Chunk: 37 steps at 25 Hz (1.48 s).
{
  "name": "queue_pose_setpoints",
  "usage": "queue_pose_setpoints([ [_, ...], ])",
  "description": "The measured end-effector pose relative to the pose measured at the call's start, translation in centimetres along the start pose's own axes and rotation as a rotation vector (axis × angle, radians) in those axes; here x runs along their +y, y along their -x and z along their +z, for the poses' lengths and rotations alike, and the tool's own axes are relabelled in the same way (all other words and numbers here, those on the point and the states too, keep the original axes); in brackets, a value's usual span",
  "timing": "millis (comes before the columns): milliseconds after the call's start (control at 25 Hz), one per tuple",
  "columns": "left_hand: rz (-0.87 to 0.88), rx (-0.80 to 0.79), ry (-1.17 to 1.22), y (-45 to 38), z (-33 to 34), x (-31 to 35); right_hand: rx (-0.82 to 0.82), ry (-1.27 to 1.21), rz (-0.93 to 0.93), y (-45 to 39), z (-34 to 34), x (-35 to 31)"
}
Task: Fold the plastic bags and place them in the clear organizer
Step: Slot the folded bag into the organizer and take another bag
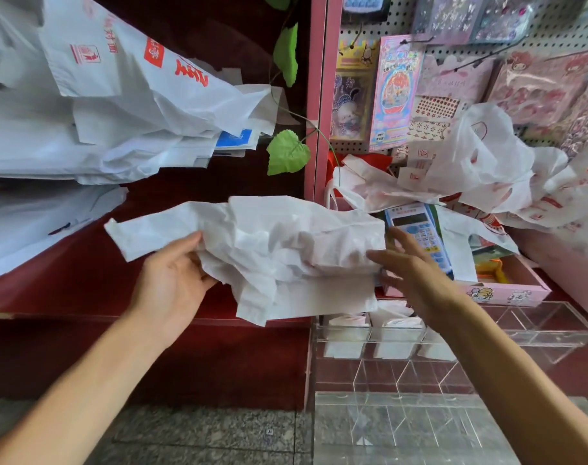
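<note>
Folding is starting: left hand [172,280] is pinching the crumpled white bag [286,253] while right hand [410,266], fingers spread, is smoothing it, next needing flattening

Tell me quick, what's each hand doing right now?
Left hand: grips the crumpled white plastic bag at its left end.
Right hand: open, straight fingers against the bag's right side.
</note>
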<state>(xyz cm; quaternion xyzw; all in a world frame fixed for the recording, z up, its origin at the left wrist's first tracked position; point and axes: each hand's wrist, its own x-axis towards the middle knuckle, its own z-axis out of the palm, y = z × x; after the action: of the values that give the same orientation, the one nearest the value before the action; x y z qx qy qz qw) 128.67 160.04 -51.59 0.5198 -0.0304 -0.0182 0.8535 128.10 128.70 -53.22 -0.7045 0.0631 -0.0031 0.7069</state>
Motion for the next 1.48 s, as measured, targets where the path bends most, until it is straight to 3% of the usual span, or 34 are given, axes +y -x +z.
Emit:
queue_pose_setpoints([
  [120, -0.045, 0.049, 0.014, -0.3, -0.4, -0.1, -0.120, -0.045, 0.075, -0.1, 0.6, 0.3],
  [240, -0.109, 0.071, -0.025, -0.2, -0.5, -0.1, -0.119, -0.175, 0.049, 0.2, 1.6, -0.3],
  [320, -0.156, 0.020, -0.120, 0.2, -0.3, 0.1, -0.080, -0.295, 0.028, 0.4, 1.9, -0.7],
  [440, -0.233, -0.067, -0.394, 0.8, -0.3, -0.6, 0.059, -0.260, 0.004, 0.3, 2.0, -0.6],
  [560, -0.296, -0.025, -0.598, 1.3, 0.2, -1.9, 0.129, -0.352, 0.085, -0.1, 1.9, 0.0],
  [760, -0.115, 0.118, -0.777, 0.6, 0.3, -4.1, 0.064, -0.295, 0.159, -0.8, 1.7, 0.7],
  [840, -0.004, 0.108, -1.039, 0.2, -0.3, -4.7, 0.033, -0.272, 0.193, -0.9, 1.5, 0.8],
  [960, 0.231, 0.058, -1.357, -0.1, -0.9, -5.5, 0.046, -0.263, 0.216, -1.1, 0.8, 1.0],
  [1160, 0.661, -0.014, -1.445, -0.3, -0.1, -5.8, 0.137, -0.212, 0.205, -1.3, 0.5, 1.7],
  [1240, 0.684, 0.004, -1.424, -0.2, 0.3, -6.0, 0.151, -0.218, 0.197, -1.3, 0.2, 1.6],
  [1400, 0.598, 0.171, -1.334, -0.8, 0.4, -5.6, -0.060, 0.009, 0.258, -0.6, 0.0, 1.5],
  [1480, 0.565, 0.200, -1.256, -1.5, -0.2, -4.9, -0.064, 0.066, 0.253, -0.5, 0.0, 1.7],
])
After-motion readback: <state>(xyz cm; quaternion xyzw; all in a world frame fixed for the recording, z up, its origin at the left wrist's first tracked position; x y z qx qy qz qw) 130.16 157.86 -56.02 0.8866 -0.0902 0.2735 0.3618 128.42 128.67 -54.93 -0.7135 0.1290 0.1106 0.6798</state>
